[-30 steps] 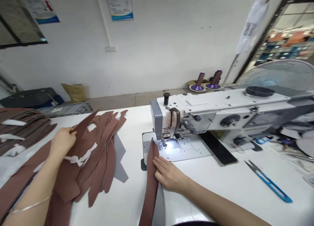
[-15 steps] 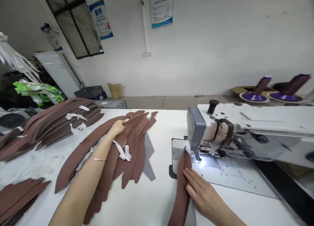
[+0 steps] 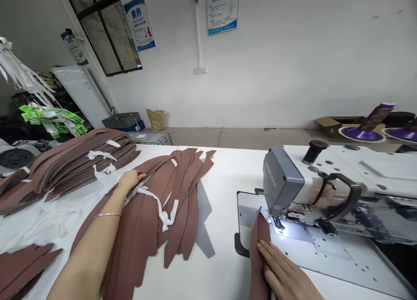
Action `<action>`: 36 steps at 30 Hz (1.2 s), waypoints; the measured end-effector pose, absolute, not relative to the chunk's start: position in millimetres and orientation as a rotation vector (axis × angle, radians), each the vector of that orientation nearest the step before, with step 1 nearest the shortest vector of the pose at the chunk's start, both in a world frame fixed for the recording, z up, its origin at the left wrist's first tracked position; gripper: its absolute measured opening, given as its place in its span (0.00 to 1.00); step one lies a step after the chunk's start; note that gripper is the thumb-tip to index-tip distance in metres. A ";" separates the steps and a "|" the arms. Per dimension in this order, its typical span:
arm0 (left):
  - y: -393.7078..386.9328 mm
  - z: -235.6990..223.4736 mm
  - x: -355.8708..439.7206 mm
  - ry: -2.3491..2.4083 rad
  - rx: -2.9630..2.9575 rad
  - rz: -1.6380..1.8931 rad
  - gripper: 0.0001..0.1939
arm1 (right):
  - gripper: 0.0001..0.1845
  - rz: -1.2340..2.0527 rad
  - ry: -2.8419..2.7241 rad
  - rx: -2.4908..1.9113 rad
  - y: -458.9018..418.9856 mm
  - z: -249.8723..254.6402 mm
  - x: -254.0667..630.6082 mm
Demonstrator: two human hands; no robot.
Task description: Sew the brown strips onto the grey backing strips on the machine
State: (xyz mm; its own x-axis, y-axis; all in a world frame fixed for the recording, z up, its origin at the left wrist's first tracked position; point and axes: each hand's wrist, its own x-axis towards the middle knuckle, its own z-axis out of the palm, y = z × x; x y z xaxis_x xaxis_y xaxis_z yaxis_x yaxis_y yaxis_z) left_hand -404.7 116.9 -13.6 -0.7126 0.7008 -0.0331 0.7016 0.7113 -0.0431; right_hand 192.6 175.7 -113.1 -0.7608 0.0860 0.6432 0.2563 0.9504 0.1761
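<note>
My left hand reaches out to a fanned pile of brown fabric pieces tied with a white strip. Its fingers are curled on the pile's upper left edge. My right hand lies flat, fingers together and stretched out, pressing a long brown fabric strip at the front of the sewing machine's bed. The strip's tip points up toward the presser foot under the machine head.
A large stack of brown pieces lies at the far left of the white table. More brown pieces sit at the lower left. Purple thread cones stand at the back right. Grey crates sit on the floor behind.
The view has swung left and nearer the machine. My left hand has drawn back from the top of the fanned pile to its left edge. My right hand stays on the strip.
</note>
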 end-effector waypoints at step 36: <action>127.3 68.0 -122.3 1.826 1.781 -0.040 0.17 | 0.12 -0.287 -2.399 -0.301 162.8 -119.2 185.3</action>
